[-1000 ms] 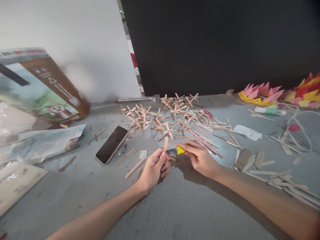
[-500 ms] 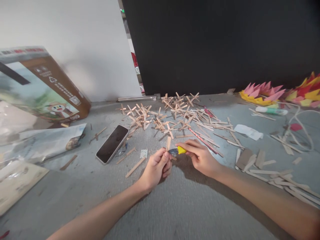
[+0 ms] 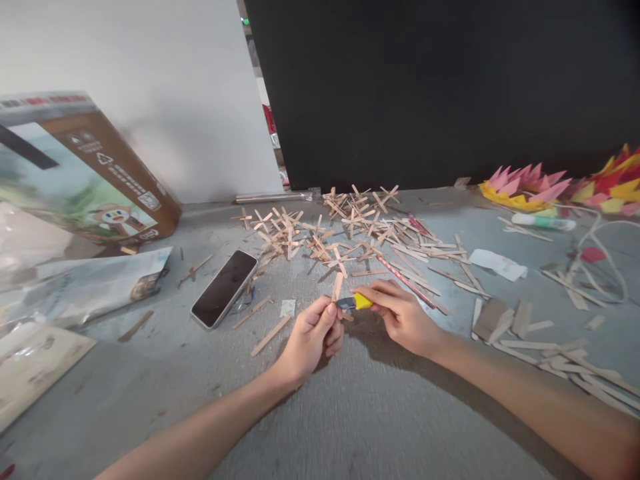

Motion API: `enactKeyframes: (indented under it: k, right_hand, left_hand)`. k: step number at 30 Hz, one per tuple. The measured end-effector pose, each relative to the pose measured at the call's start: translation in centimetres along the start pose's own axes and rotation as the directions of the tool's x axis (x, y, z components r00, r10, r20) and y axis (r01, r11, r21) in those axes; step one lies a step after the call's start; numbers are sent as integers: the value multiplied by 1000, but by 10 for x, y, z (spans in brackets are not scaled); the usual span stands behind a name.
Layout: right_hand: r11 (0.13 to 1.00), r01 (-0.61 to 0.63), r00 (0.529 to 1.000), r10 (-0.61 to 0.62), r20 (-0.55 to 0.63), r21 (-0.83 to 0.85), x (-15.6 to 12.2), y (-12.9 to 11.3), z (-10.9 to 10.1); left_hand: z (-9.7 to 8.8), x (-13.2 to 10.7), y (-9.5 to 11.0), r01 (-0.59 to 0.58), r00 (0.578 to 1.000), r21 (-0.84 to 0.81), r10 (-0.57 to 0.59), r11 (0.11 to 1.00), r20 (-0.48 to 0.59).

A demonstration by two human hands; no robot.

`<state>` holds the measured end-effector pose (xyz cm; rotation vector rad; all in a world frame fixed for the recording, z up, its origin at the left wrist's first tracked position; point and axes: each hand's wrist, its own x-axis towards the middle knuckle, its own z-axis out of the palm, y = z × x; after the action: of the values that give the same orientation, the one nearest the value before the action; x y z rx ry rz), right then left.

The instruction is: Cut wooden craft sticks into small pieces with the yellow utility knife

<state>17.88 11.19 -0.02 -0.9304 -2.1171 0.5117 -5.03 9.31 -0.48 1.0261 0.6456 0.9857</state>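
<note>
The fingers of the left hand (image 3: 316,331) are curled in, thumb pressed down, pinching a flat, pale wooden craft stick (image 3: 339,285) that pokes up between them, while the right hand (image 3: 400,312), seen here in the head view, closes its fingertips round a small yellow-handled cutter with a grey metal front (image 3: 363,301). And here's the close work: both hands meet over the middle of the grey tabletop (image 3: 320,427), the cutter's front right up against the stick, just beside the left thumb. This looks like the cutting or trimming step, the blade being worked at the stick near the grip. What the next move calls for, I'd judge, is a firm pinch, small controlled pressure, and that thumb kept out of the edge's path. Now for what's hard to read: the stick's lower end vanishes inside the left fist, the cutting edge is too small to make out, and whether it has bitten into the wood I can't tell. A short pale sliver of wood (image 3: 349,318) shows by the left knuckles; held or lying below, no telling. Beyond the hands, the heap of crossed wooden sticks (image 3: 290,233) tangles too thickly to count, and both forearms run out of frame.
</note>
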Motion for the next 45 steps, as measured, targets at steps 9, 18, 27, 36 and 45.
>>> enactKeyframes:
  k: [9, 18, 27, 36, 45]
  right_hand:
    - [1000, -8, 1000, 8, 11, -28, -2, 0, -2]
    - [984, -34, 993, 53, -107, 173, -13, 9, -1]
    - [969, -222, 975, 220, 27, 109, -6, -23, -6]
    - [957, -284, 953, 275, 127, 59, 0, -35, 9]
    - [978, -196, 980, 193, 58, 68, -2, -32, 12]
  left_hand:
    - [-3, 1, -1, 51, 998, -2, -51, 999, 45]
    - [0, 1, 5, 49, 997, 42, -46, 998, -68]
    - [4, -3, 7, -2, 987, 86, 15, 996, -158]
    - [7, -7, 6, -2, 999, 42, 4, 999, -48]
    - [7, -4, 9, -22, 1000, 54, 22, 998, 6]
